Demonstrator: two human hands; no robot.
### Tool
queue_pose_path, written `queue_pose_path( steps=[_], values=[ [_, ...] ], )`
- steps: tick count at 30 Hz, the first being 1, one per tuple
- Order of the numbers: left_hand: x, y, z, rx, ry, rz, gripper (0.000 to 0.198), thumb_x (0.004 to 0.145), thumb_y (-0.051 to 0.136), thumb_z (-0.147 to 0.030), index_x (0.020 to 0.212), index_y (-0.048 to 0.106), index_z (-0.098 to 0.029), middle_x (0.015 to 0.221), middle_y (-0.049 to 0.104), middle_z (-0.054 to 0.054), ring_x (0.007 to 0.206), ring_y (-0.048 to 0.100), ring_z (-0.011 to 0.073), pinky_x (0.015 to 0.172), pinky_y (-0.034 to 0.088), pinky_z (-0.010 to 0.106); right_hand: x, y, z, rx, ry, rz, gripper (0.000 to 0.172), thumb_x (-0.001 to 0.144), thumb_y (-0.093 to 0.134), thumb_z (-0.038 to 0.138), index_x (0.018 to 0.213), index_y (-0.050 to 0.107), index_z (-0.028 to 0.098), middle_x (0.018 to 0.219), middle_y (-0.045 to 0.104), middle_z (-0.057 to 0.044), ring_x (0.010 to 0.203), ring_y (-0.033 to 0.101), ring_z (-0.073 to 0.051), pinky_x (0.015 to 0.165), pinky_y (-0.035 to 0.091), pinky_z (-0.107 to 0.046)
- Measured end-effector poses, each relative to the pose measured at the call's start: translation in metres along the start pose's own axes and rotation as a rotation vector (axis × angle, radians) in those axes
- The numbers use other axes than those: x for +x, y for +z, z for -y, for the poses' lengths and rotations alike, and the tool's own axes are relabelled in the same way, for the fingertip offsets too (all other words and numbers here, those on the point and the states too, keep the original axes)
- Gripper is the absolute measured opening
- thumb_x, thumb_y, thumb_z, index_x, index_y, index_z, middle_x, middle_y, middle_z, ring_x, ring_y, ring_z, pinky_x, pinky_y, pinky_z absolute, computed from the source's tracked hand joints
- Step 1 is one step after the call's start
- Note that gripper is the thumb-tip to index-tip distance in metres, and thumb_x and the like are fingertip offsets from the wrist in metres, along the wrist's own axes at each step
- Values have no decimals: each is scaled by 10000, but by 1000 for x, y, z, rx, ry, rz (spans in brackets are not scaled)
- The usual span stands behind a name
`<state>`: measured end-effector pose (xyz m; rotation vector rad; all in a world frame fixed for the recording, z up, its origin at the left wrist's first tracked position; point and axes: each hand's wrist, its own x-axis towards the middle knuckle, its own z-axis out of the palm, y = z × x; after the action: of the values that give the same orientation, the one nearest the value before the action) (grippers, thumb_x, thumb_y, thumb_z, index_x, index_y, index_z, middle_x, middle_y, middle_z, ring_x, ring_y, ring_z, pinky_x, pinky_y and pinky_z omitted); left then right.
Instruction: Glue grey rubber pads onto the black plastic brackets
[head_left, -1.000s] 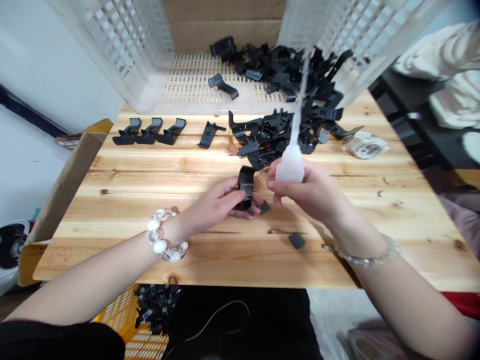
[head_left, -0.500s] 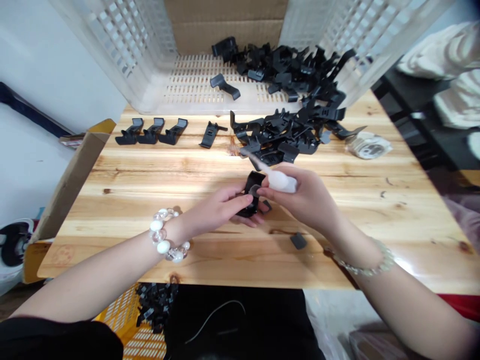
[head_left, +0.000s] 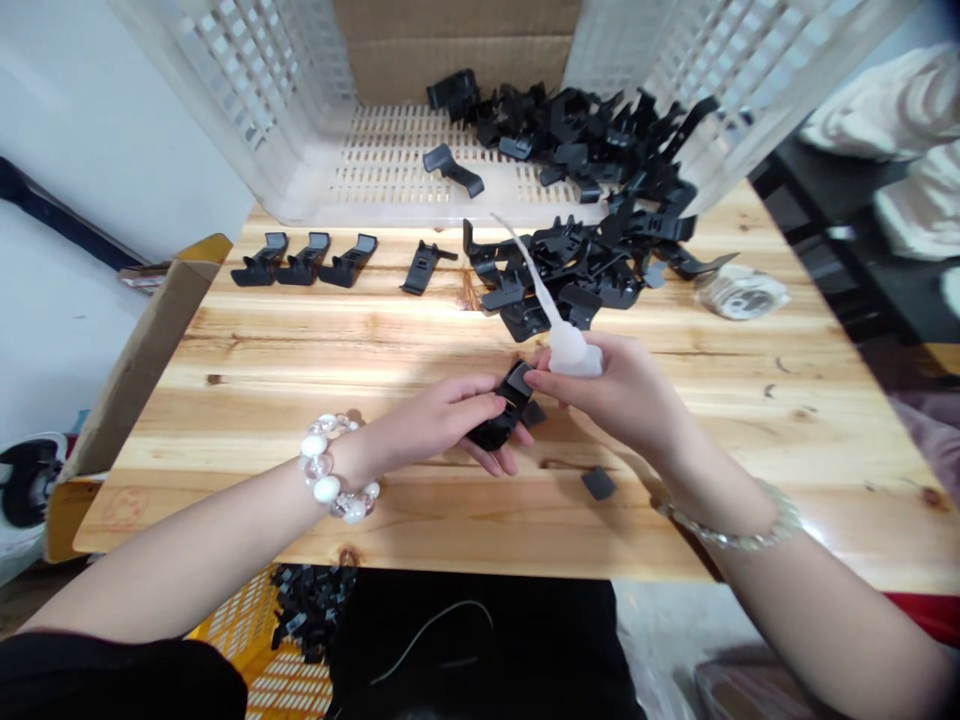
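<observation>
My left hand (head_left: 469,408) is closed around a black plastic bracket (head_left: 493,430), thumb on top and fingers beneath. A small grey pad (head_left: 519,377) lies on the bracket's far end. My right hand (head_left: 626,390) grips a white squeeze bottle (head_left: 570,350) with a long thin nozzle pointing up and away. The right thumb and forefinger are at the edge of the grey pad; the bottle's lower part is hidden in the palm. One loose dark grey pad (head_left: 598,483) rests on the table, and another (head_left: 533,413) shows just right of the bracket.
Three brackets stand in a row (head_left: 300,260) at the back left, with a single bracket (head_left: 421,268) beside them. A heap of brackets (head_left: 570,265) lies before a white plastic crate (head_left: 300,205) holding more. A tape roll (head_left: 742,293) sits right. Below is a yellow basket (head_left: 289,685).
The bottle's nozzle has swung upright, away from the bracket. The bracket has tilted in my left hand, and the grey pad on its end now shows clearly under my right thumb.
</observation>
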<state>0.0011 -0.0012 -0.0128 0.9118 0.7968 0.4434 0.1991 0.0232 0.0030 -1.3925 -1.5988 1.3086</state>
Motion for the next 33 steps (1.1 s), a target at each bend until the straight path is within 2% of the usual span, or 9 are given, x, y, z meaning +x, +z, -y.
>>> queue_pose_path(
  steps=[15, 27, 33],
  values=[
    [1, 1, -1, 7, -2, -7, 198, 967, 437, -230, 1021, 590, -118, 917, 718, 105, 689, 721, 170, 662, 605, 312, -1, 2, 1, -182, -29, -22, 183, 698, 726, 335, 754, 648, 180, 694, 628, -10, 640, 543, -162, 583, 405, -297],
    [1, 1, 1, -7, 6, -21, 186, 964, 435, -227, 1018, 581, -126, 881, 716, 87, 688, 721, 169, 651, 602, 304, -2, 6, -1, -296, -102, -58, 120, 723, 700, 273, 729, 629, 177, 648, 608, 14, 622, 526, -137, 573, 376, -267],
    [1, 2, 0, 4, 14, -33, 174, 970, 414, -220, 1015, 560, -137, 879, 706, 74, 693, 719, 161, 656, 602, 294, -1, 8, -3, -267, -88, -95, 157, 712, 719, 279, 759, 610, 176, 689, 615, 7, 641, 523, -140, 582, 386, -275]
  ],
)
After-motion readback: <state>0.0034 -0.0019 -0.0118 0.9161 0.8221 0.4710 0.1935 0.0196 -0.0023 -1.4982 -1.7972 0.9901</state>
